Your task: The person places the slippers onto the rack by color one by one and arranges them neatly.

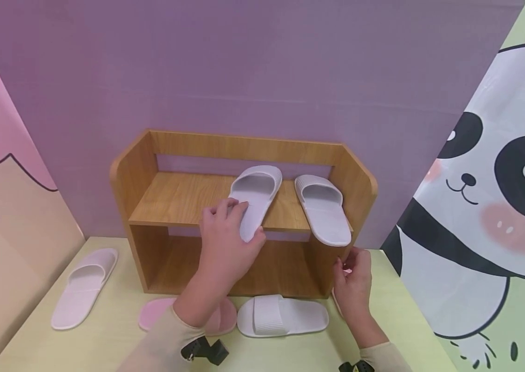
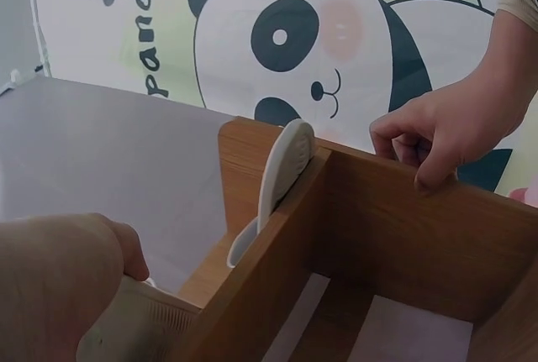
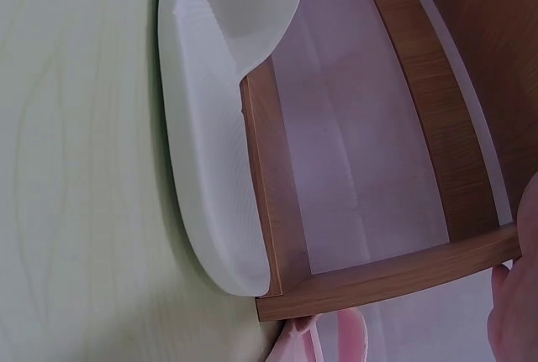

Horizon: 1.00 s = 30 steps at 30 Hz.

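Observation:
A white slipper [image 1: 262,194] sits tilted at the upper shelf of a wooden shoe rack [image 1: 243,143]; my left hand [image 1: 227,243] grips its sole end, thumb on one side and fingers on the other. To its right, another white slipper [image 1: 324,214] lies on the same shelf, its sole end jutting past the front edge. My right hand [image 1: 355,281] holds the front edge of the rack's right side panel, its thumb over the inner face in the left wrist view. Beside that panel, a pink slipper [image 3: 298,341] is mostly hidden in the head view.
Before the rack lie a white slipper [image 1: 301,315] and a pink slipper [image 1: 222,318] partly covered by my left forearm. A pale slipper [image 1: 84,289] rests on the table [image 1: 118,330] at the left. Behind rises a purple wall [image 1: 243,67]; a panda-printed panel [image 1: 476,243] stands right.

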Available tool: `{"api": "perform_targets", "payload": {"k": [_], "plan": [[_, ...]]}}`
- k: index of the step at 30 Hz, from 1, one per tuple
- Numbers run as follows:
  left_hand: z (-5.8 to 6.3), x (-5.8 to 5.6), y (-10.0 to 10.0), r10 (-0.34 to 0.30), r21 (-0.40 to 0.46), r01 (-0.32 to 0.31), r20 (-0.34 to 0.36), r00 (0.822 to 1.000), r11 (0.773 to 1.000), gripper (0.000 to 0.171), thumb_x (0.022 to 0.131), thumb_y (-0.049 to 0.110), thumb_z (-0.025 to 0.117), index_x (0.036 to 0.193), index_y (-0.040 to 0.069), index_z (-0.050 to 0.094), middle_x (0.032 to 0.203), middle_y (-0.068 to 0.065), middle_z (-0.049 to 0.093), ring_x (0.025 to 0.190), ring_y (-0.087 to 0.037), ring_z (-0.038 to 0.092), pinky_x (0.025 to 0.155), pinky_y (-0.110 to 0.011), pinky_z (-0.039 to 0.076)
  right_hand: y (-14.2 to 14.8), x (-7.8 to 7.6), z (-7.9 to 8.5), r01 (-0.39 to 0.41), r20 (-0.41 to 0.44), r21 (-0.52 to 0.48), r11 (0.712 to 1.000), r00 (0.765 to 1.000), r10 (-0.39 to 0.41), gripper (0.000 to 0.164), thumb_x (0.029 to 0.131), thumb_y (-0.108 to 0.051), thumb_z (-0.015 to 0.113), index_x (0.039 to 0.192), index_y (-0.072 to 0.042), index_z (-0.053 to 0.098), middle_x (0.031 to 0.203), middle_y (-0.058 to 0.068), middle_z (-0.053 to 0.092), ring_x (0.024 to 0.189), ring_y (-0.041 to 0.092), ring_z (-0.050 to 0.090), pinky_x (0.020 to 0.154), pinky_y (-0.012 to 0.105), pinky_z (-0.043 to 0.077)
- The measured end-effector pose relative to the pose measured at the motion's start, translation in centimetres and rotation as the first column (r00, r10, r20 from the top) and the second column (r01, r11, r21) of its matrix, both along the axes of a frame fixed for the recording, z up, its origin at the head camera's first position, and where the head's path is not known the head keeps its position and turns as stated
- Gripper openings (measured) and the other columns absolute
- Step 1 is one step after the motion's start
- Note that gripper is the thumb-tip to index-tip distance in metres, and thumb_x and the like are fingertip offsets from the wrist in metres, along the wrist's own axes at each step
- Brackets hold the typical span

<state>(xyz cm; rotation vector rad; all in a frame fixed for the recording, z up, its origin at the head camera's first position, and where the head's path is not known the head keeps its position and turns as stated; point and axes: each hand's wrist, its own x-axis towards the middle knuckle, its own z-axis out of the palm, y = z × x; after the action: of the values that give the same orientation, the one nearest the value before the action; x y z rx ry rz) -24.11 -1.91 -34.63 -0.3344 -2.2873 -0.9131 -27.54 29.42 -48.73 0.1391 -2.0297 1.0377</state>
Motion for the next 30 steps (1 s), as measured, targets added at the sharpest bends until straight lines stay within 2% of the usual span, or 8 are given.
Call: {"api": "perform_targets", "payload": {"k": [8,18,30], "plan": [[-0.1,-1.1,2.4,0.037,-0.047,-0.035,0.042,0.998,0.998,0.056,0.094,0.042,0.078,0.138,0.009,0.073,0.142,-0.014,0.062,0.126,-0.042,0.048,0.105,-0.058,0.043,0.0,0.1,0.0,-0.001,0.006,0.005,1.000,1.000,0.001,0.030,0.099,0.012,0.066,0.126,0.004,0.054,0.109,0.014,0.058,0.091,0.011,0.055,0.071,0.009,0.046],[0.5,-1.9,4.9,0.094,-0.107,-0.080,0.130,0.987,0.991,0.057,0.097,0.049,0.074,0.139,0.011,0.071,0.142,-0.013,0.058,0.125,-0.039,0.047,0.103,-0.054,0.045,0.1,0.1,0.0,-0.010,-0.002,0.003,1.000,1.000,0.010,0.030,0.099,0.013,0.066,0.126,0.006,0.054,0.106,0.014,0.059,0.091,0.012,0.056,0.071,0.011,0.046],[1.3,-2.1,6.8,0.134,-0.143,-0.115,0.131,0.982,0.983,0.055,0.098,0.048,0.074,0.132,0.005,0.071,0.138,-0.017,0.058,0.119,-0.039,0.047,0.096,-0.051,0.046,0.2,0.0,-0.1,-0.006,-0.015,0.010,1.000,1.000,0.007,0.030,0.098,0.013,0.065,0.125,0.006,0.055,0.106,0.014,0.059,0.091,0.011,0.056,0.071,0.011,0.045]]}}
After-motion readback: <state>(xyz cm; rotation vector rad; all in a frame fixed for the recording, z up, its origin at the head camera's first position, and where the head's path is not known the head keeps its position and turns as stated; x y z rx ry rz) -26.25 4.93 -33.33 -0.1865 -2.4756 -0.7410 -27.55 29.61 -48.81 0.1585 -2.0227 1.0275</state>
